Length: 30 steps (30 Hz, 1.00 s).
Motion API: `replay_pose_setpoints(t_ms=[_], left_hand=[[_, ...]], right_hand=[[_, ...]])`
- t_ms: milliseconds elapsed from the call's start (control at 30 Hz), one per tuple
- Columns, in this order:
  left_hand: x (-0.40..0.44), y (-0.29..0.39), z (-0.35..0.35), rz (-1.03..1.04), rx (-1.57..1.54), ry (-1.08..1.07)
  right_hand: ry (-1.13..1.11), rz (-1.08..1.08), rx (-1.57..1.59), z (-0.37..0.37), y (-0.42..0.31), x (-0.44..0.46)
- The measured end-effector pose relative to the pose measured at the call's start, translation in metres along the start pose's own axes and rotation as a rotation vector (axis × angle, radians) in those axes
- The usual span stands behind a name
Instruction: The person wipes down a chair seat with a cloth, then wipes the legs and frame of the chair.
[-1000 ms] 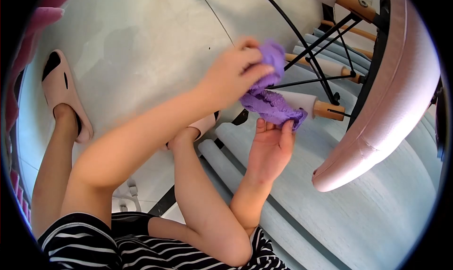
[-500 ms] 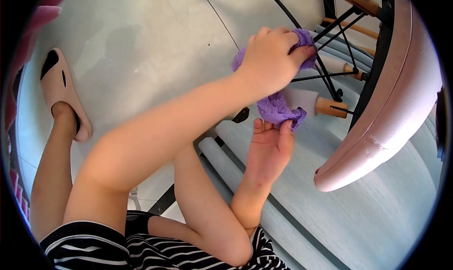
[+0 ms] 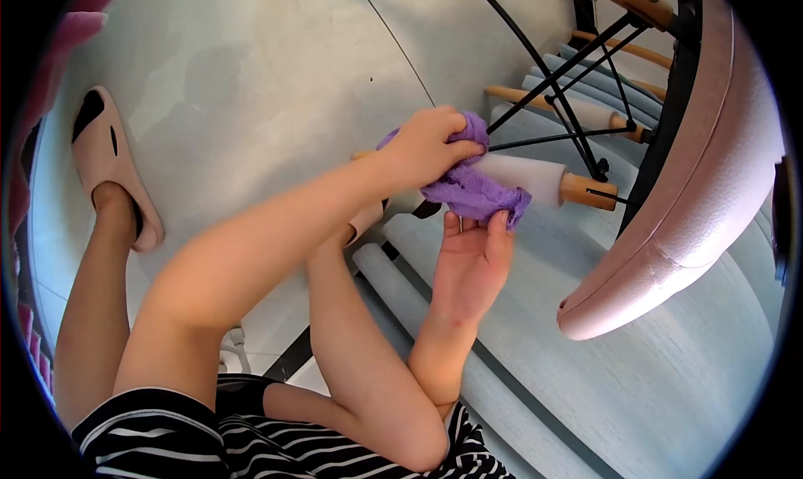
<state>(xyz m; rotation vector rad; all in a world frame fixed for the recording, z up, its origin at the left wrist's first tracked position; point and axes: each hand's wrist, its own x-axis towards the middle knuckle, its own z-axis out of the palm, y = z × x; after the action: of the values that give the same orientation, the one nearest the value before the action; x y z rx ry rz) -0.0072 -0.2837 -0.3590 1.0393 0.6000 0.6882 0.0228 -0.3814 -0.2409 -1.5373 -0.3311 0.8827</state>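
A purple cloth [image 3: 473, 193] is draped against the pale leg [image 3: 531, 176] of a pink-seated chair [image 3: 694, 203], which appears to be tipped over. My left hand [image 3: 422, 148], back upward, is closed on the bunched upper part of the cloth, around the leg's lower portion. The wooden tip of the leg shows just past my left hand. With its palm facing up, my right hand [image 3: 473, 266] pinches the lower end of the cloth between thumb and fingers, below the leg.
Black metal rods [image 3: 544, 81] brace the chair legs under the seat. Pale blue-grey slatted surfaces [image 3: 619, 345] lie beneath the chair. A pink slipper [image 3: 117, 161] is on one foot on the light tiled floor [image 3: 276, 69]. Pink fabric hangs at the far left.
My left hand has slid left and down along the chair leg with the cloth, baring more of the leg near the seat. My right hand has shifted slightly left, still pinching the cloth.
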Motion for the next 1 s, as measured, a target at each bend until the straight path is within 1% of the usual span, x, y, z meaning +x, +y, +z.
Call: replay_pose_setpoints(t_ms=[100, 200, 300, 400, 467, 500, 600, 700, 800, 900, 1000], left_hand=[[0.007, 0.017, 0.007, 0.117, 0.056, 0.132], [0.025, 0.055, -0.003, 0.067, -0.297, 0.107], [0.031, 0.059, -0.012, 0.111, -0.253, 0.074], [0.014, 0.037, -0.018, 0.113, 0.169, -0.026], [0.004, -0.001, -0.001, 0.181, 0.043, 0.031], [0.001, -0.004, 0.002, 0.216, -0.023, 0.061], [0.002, -0.012, 0.004, 0.216, 0.111, 0.037], [0.004, -0.011, -0.006, 0.3, 0.167, 0.036], [-0.003, -0.017, -0.012, 0.222, 0.269, 0.031], [-0.015, -0.049, -0.025, -0.118, 0.266, -0.111], [-0.026, -0.057, -0.029, -0.415, -0.396, 0.11]], right_hand=[[0.018, -0.019, 0.011, 0.004, 0.001, -0.003], [-0.039, -0.017, -0.013, -0.004, 0.002, -0.006], [-0.034, -0.009, -0.015, -0.007, 0.001, -0.004], [-0.035, -0.01, -0.04, -0.005, 0.0, -0.003], [0.008, 0.011, -0.03, 0.0, 0.001, -0.004], [0.03, 0.02, -0.028, 0.001, 0.002, -0.004], [0.031, 0.016, -0.046, -0.003, 0.003, -0.005], [0.003, 0.03, -0.055, -0.002, 0.005, -0.004], [-0.037, 0.044, -0.063, -0.004, 0.008, -0.003], [0.061, 0.143, -0.071, -0.005, 0.018, -0.004], [0.007, 0.127, -0.057, -0.005, 0.021, -0.006]])
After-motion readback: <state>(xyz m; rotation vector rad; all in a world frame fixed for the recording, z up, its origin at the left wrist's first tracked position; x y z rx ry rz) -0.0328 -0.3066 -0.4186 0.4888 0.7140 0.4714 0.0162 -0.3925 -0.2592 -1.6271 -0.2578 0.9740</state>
